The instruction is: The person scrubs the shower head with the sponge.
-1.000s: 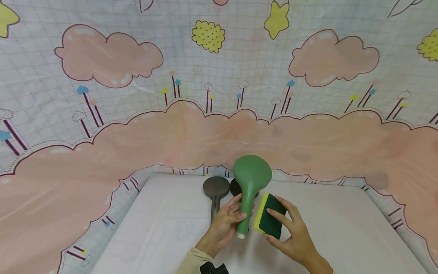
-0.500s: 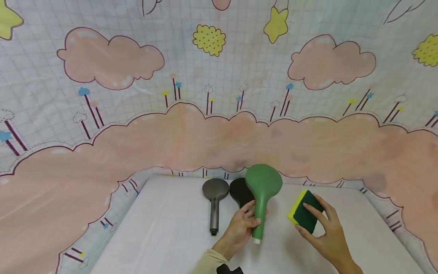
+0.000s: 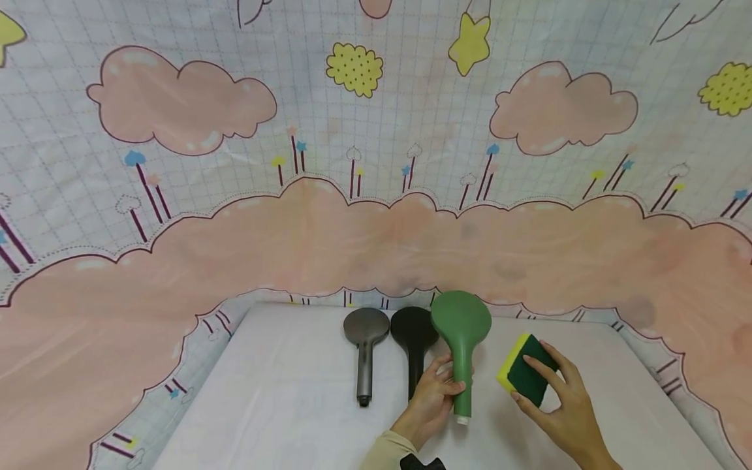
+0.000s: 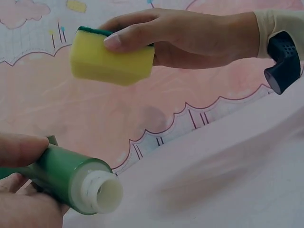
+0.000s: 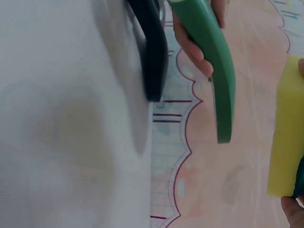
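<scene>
My left hand [image 3: 431, 399] grips the handle of a green shower head [image 3: 461, 320], its round head pointing away from me. In the left wrist view the white threaded end [image 4: 107, 194] of that handle faces the camera. My right hand [image 3: 564, 408] pinches a sponge [image 3: 529, 369], yellow on one side and dark green on the other, to the right of the shower head and apart from it. The sponge [image 5: 287, 128] also shows at the right edge of the right wrist view, with only fingertips of that hand visible.
A grey shower head [image 3: 365, 326] lies on the white table [image 3: 264, 391], left of a black shower head [image 3: 414, 329] partly hidden by my left hand. Behind the table hangs a patterned cloth [image 3: 376, 248] with pink clouds.
Both hands have moved right, carrying the green shower head and the sponge, and the gap between these has widened. More of the black shower head has come into sight.
</scene>
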Motion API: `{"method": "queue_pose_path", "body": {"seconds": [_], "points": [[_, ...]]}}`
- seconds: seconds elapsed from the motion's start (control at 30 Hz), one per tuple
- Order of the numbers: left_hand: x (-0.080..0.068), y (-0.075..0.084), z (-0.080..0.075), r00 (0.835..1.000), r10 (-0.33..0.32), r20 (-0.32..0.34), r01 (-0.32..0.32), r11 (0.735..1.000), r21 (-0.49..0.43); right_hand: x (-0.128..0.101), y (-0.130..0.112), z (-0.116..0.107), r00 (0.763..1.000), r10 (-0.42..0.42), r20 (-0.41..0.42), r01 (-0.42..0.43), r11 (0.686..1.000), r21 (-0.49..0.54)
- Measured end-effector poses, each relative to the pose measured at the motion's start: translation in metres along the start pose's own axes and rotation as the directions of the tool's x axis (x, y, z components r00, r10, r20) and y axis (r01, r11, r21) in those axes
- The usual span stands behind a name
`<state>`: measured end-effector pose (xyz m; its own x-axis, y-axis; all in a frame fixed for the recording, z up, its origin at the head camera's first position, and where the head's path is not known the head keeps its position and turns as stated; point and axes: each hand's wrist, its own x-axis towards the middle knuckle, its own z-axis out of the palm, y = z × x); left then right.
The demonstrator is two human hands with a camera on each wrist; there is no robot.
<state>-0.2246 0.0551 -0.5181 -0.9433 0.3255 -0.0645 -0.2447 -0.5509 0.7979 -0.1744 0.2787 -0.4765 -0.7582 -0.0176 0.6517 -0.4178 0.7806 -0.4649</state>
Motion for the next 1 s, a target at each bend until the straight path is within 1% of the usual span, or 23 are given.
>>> {"method": "queue_pose_path", "body": {"seconds": [0.17,0.33,0.57,0.63,0.73,0.8,0.87,0.93,1.0], "points": [[0.009,-0.014,0.008,0.999,0.004,-0.037,-0.005,1.0,-0.01,-0.004,0.004,0.001,0.999,0.041,0.031,-0.04,0.999,-0.02],[0.018,-0.025,0.012,0.997,0.02,-0.071,-0.021,1.0,-0.007,-0.007,0.008,-0.001,0.997,0.053,0.053,-0.05,0.997,-0.061],[0.031,-0.036,0.014,0.994,0.008,-0.11,-0.007,1.0,0.011,-0.01,0.012,-0.003,0.997,0.049,0.054,-0.043,0.994,-0.1],[0.033,-0.038,0.014,0.992,0.003,-0.123,-0.002,1.0,0.007,-0.011,0.013,-0.003,0.998,0.028,0.053,-0.022,0.995,-0.1],[0.036,-0.041,0.016,0.992,0.005,-0.125,-0.005,1.0,0.007,-0.011,0.016,-0.004,0.999,0.02,0.048,-0.014,0.993,-0.117],[0.038,-0.042,0.017,0.992,0.008,-0.127,-0.008,1.0,-0.002,-0.011,0.018,-0.005,0.999,0.01,0.043,-0.005,0.994,-0.108],[0.04,-0.044,0.018,0.992,0.013,-0.128,-0.012,1.0,0.002,-0.012,0.019,-0.006,0.999,0.025,0.044,-0.019,0.993,-0.118],[0.043,-0.045,0.018,0.992,0.015,-0.128,-0.015,1.0,0.005,-0.012,0.02,-0.006,0.999,0.021,0.045,-0.017,0.995,-0.101],[0.046,-0.047,0.016,0.992,0.006,-0.127,-0.007,1.0,-0.009,-0.013,0.02,-0.006,0.998,0.032,0.055,-0.026,0.995,-0.101]]}}
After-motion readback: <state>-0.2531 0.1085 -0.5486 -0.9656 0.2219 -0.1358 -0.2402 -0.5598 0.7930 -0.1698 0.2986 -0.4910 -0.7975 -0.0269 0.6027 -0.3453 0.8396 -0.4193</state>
